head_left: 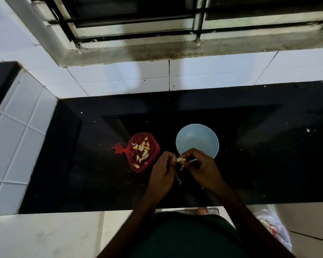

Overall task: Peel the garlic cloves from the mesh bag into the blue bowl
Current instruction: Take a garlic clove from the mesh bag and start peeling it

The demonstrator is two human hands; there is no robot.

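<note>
Task status: early stage, judged from the present layout. The blue bowl (pixel 177 141) stands upright on the black countertop (pixel 268 157), just right of the red mesh bag (pixel 136 169) and apart from it. The visible interior of the bowl shows no peeled clove; its near edge is hidden behind the right hand (pixel 201 168), so that part cannot be checked. The mesh bag lies flat and open on the countertop with a loose cluster of garlic cloves (pixel 143 148) on it, pale yellow to white; whether any of these are already peeled cannot be told at this size. One garlic clove (pixel 180 160) is in work: it is held above the countertop between both hands, in front of the near rim of the bowl. The left hand (pixel 163 171) has its fingers curled and pinches the left end of the clove between thumb and fingertips. The right hand pinches the right end in the same manner, fingers bent over it. A thin pale strip of skin (pixel 182 168) hangs below the clove, which suggests that peeling of this clove is under way but not complete. Small white flecks lie scattered on the countertop. Work left: finish this clove, drop it into the bowl, then repeat for each clove on the bag
</note>
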